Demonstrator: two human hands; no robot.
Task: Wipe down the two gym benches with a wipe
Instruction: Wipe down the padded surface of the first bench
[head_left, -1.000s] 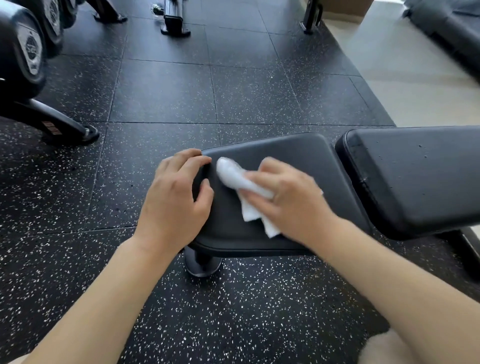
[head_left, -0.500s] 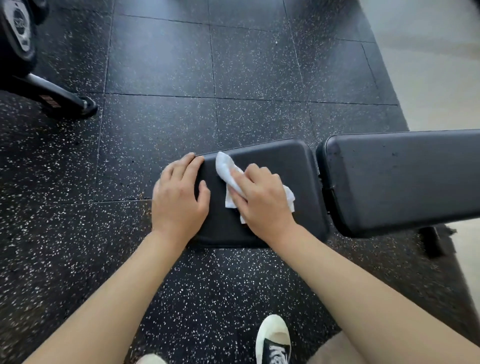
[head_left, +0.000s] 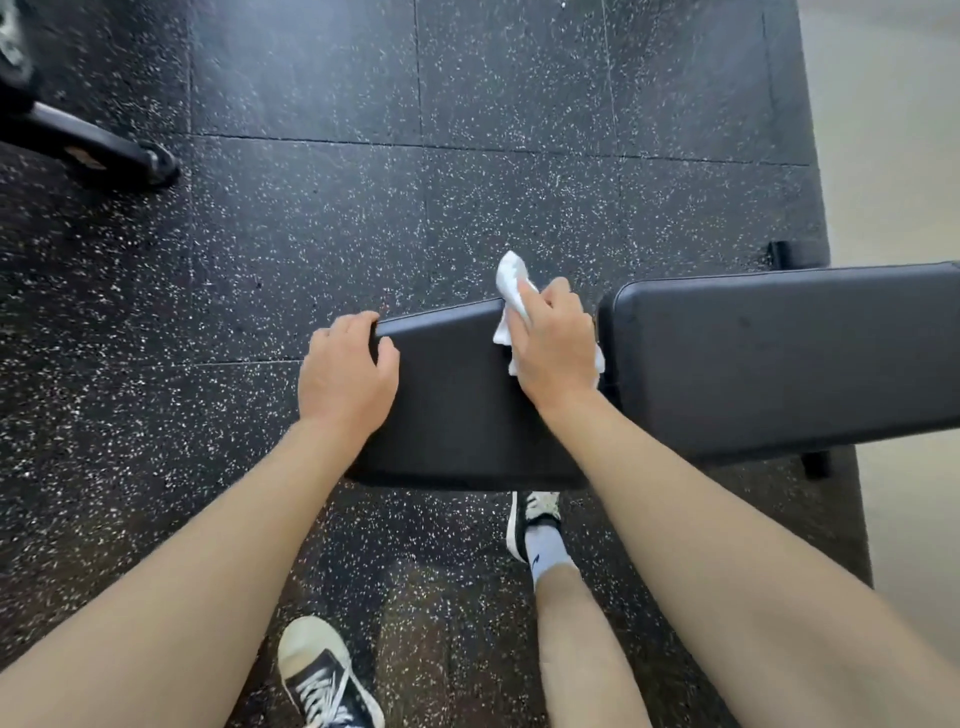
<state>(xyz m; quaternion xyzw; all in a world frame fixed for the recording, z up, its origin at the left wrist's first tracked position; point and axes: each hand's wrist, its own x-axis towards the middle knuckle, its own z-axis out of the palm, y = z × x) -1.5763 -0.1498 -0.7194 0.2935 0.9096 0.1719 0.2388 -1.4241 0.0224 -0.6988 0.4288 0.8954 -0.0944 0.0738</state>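
White wipe (head_left: 511, 291) under right hand (head_left: 553, 345), left hand (head_left: 345, 376) apart.

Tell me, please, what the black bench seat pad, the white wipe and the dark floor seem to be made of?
Black bench seat pad: probably vinyl or faux leather, smooth with a soft sheen. White crumpled wipe: thin paper or nonwoven cloth, judging by its creases. Dark speckled floor: likely matte rubber tiles, with seams showing.

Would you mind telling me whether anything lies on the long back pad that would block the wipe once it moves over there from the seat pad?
Nothing visible does. The right hand presses the wipe on the seat pad, and the visible top of the long back pad beside it is bare, with only a narrow gap between the two pads.
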